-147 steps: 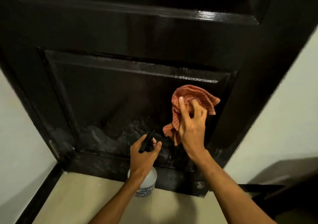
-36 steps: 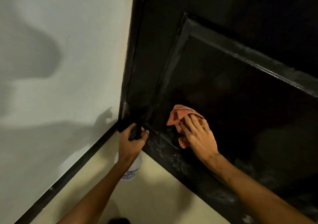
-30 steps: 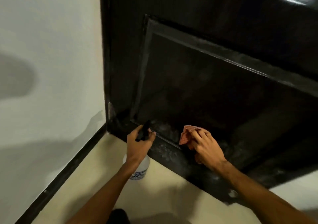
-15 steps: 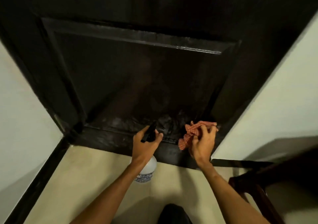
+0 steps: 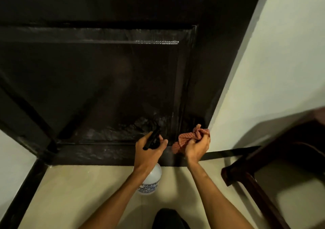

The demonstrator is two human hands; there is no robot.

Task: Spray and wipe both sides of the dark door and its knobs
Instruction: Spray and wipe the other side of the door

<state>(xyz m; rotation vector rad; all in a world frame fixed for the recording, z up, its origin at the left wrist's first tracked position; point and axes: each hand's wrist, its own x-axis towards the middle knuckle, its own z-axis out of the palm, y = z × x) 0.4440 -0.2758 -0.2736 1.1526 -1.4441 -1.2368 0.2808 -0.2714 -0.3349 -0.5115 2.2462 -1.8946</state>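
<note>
At the bottom centre of the frame a dark rounded shape (image 5: 168,218) is cut off by the edge; it may be a knee or a foot, I cannot tell which. Above it, over the pale floor (image 5: 79,193), the left hand (image 5: 147,155) is wrapped round the black trigger head of the spray bottle (image 5: 151,181). The bottle's white body hangs below the wrist and its nozzle points at the door (image 5: 105,79), probably kept ready for another squirt. Its label is too small to read.

Just to the right, the right hand (image 5: 197,147) has its fingers bunched round the checked orange cloth (image 5: 186,138). The cloth appears pressed into the door's lower right corner, likely to lift the wet smears there.

The door fills the upper left and centre. Its knobs are out of frame and its other side is hidden. A dark wooden piece of furniture (image 5: 263,158) is cut off at the right edge.
</note>
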